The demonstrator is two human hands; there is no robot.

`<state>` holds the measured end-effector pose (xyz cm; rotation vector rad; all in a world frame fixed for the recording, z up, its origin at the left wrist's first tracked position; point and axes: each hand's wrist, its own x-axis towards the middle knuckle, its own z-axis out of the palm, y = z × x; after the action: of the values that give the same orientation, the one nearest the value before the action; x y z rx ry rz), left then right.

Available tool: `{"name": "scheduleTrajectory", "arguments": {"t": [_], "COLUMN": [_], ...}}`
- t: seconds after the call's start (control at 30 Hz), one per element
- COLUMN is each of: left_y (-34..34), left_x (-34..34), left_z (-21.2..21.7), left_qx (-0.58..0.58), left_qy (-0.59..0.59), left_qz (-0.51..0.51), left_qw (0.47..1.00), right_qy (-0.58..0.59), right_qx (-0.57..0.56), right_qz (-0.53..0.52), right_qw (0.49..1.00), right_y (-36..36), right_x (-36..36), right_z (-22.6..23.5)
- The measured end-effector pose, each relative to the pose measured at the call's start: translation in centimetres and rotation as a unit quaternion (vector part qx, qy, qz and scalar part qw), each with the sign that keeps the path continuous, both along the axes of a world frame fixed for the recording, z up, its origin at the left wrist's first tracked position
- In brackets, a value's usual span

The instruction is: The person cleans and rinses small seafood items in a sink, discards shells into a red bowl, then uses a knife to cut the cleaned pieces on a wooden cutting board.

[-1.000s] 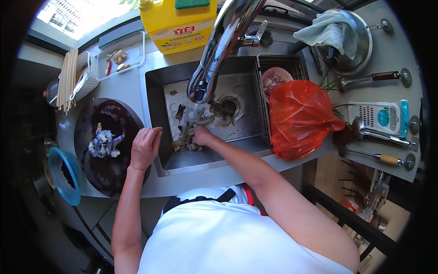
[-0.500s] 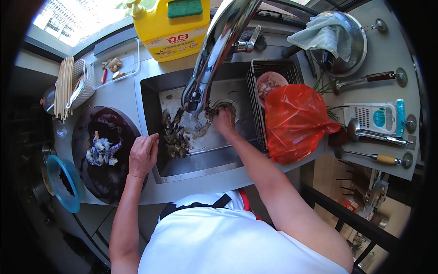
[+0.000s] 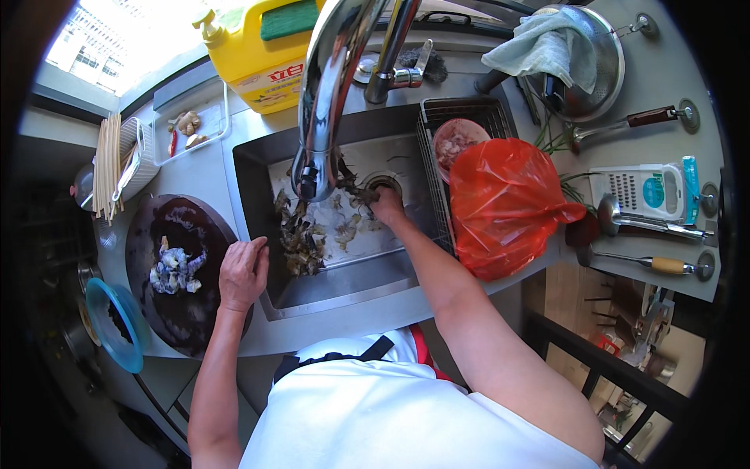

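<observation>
My right hand (image 3: pixel 387 205) is down in the steel sink (image 3: pixel 351 298), beside the round drain (image 3: pixel 384 182). Its fingers are bent around brownish shrimp scraps, partly hidden by the hand. More shrimp shells and heads (image 3: pixel 301 244) lie heaped along the sink's left side, with loose bits strewn over the pale bottom. My left hand (image 3: pixel 243 272) rests at the sink's left rim, fingers curled together, with nothing seen in them. Beside it, peeled shrimp (image 3: pixel 176 270) lie in a small pile on the dark round chopping board (image 3: pixel 168 319).
A chrome faucet (image 3: pixel 320 117) arches over the sink. A wire rack (image 3: pixel 434 172) holds a bowl of minced meat (image 3: pixel 459 145) beside a red plastic bag (image 3: pixel 504 211). A yellow detergent jug (image 3: pixel 262 59) stands behind; a blue basin (image 3: pixel 117 324) sits left of the board.
The view has shifted slightly, so the faucet appears further left. My right hand stays by the drain, its fingers now around shrimp scraps. My left hand has barely moved.
</observation>
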<state>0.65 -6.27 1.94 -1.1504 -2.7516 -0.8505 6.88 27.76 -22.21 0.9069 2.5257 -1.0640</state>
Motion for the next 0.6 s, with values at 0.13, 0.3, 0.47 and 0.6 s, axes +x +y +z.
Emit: {"name": "scheduleTrajectory", "arguments": {"t": [0.13,0.3,0.47,0.6], "left_y": [0.1,-0.1,0.0,1.6], "left_x": [0.2,0.4,0.2,-0.1], "left_z": [0.1,0.2,0.2,0.1], "left_qx": [0.0,-0.003,-0.01,-0.019], "left_qy": [-0.004,-0.008,-0.013,-0.037], "left_qz": [0.006,0.012,0.0,0.028], "left_qw": [1.0,1.0,1.0,0.999], "right_qy": [0.107,0.072,0.207,0.118], "right_qx": [-0.029,-0.194,-0.119,-0.434], "right_qz": [-0.018,0.224,0.101,-0.112], "right_qw": [0.994,0.952,0.966,0.886], "right_y": [-3.4,-10.1,-11.7,-11.5], "right_x": [0.6,-0.1,-3.4,-6.2], "right_z": [0.4,5.0,8.0,13.3]}}
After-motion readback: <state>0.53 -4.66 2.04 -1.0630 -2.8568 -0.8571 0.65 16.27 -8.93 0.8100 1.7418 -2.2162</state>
